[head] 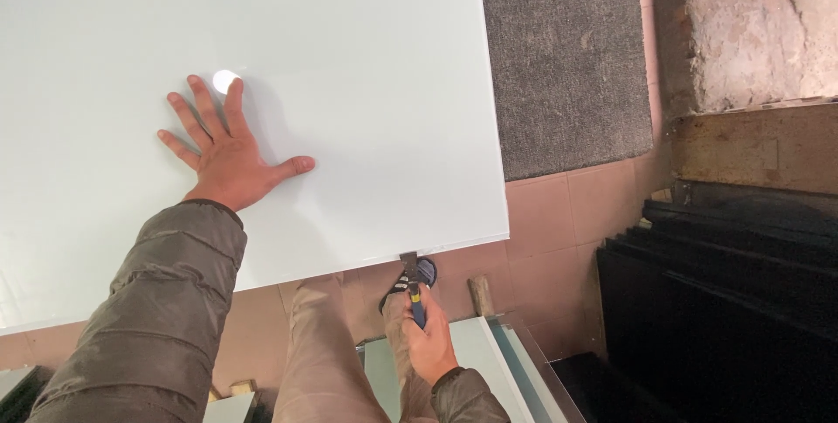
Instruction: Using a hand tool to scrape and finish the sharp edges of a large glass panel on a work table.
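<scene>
Glass sheet [349,82], large, pale and frosted white, is filling most of the upper left of the view, lying flat with its near edge running from the lower left up to a corner at the right. Left hand [229,154] is pressing flat on top of it, palm down, fingers released and spread wide, thumb pointing toward the right; a bright round light reflection is sitting on the surface just beside the fingertips. Sleeve [157,318] of a padded olive-brown jacket is covering the left arm down to the wrist.

Right hand [429,346] is sitting low in the view, below the sheet's near edge, with fingers clenched around the blue handle of a small tool [413,283]. That tool's dark metal head is meeting the near edge of the sheet, not far from its right corner. Whether the head is biting onto the edge or only touching it, I cannot tell.

Under the sheet, a beige trouser leg and a dark shoe [422,275] are showing on the pinkish floor tiles [559,222]. Grey carpet [567,56] is lying beyond the sheet's right edge. Dark panels [724,301] are leaning in a stack at the lower right, and more pale glass pieces [476,349] are lying just beside the right hand
</scene>
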